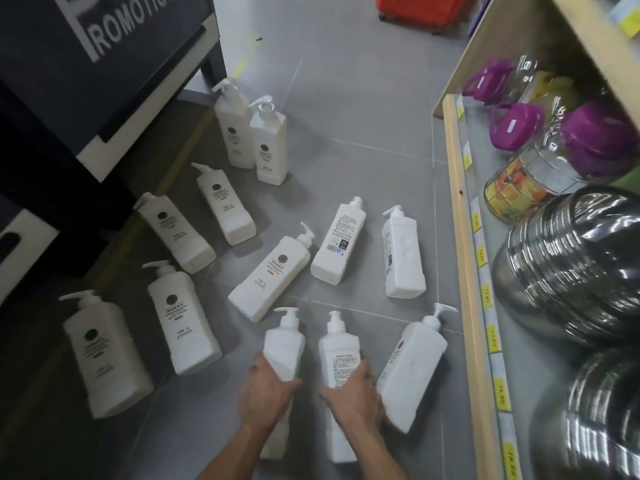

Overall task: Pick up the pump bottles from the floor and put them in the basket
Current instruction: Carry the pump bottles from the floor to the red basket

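head view: a dozen white pump bottles (266,275) lie scattered on the grey floor (346,98), between a dark display (86,98) and the shelf (464,237). the hands are apart, each clamped on its own bottle: the left hand (266,389) wraps the lower body of the left bottle (284,344), the right hand (353,396) the right bottle (337,351) just beside it. the red basket (415,8) sits at the floor's far edge. the bottles look rigid, smooth and likely heavy if full, so the flat-sided body seems a surer hold than the pump neck.
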Demonstrator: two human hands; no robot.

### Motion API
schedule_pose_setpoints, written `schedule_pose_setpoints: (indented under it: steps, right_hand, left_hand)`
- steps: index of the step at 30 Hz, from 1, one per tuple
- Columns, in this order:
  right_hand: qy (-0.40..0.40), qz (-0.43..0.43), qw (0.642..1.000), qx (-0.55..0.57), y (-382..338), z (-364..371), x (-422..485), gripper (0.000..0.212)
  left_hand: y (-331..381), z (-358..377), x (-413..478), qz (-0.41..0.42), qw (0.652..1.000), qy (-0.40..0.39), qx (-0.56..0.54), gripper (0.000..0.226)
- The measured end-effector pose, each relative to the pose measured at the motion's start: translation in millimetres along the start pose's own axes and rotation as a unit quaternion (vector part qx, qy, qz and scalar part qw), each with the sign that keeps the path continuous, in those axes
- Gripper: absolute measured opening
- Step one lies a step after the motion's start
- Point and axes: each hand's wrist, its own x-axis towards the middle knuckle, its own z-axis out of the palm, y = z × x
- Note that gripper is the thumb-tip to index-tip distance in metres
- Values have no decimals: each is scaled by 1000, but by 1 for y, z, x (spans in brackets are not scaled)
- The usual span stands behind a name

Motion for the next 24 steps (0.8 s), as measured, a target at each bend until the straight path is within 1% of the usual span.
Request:
schedule_pose_setpoints:
  steps: [2,5,8,12,17,21,24]
  right_hand:
    - [1,0,1000,1,-4,-12,-12,88]
    - [3,6,1000,3,-14,-49,-50,85]
    - [8,12,1000,4,-30,-108,-100,84]
    - [14,10,999,28,-57,-198,-180,87]
    - [19,-5,999,39,-93,-313,-278,79]
    - [34,-15,999,31,-122,-396,-343,85]
    - [48,-18,998,25,-142,-453,-388,79]
  left_hand:
    - [2,-12,-10,17,1000,-1,19,83]
    - [20,-51,-46,36,998,-1,55,82]
    - [48,-109,-96,41,995,1,86,83]
    - [91,-197,-175,43,994,7,98,76]
    - [146,-304,-275,55,996,19,74,75]
    - [188,-381,-343,60,997,25,49,72]
    - [217,-437,-389,67,996,37,48,74]
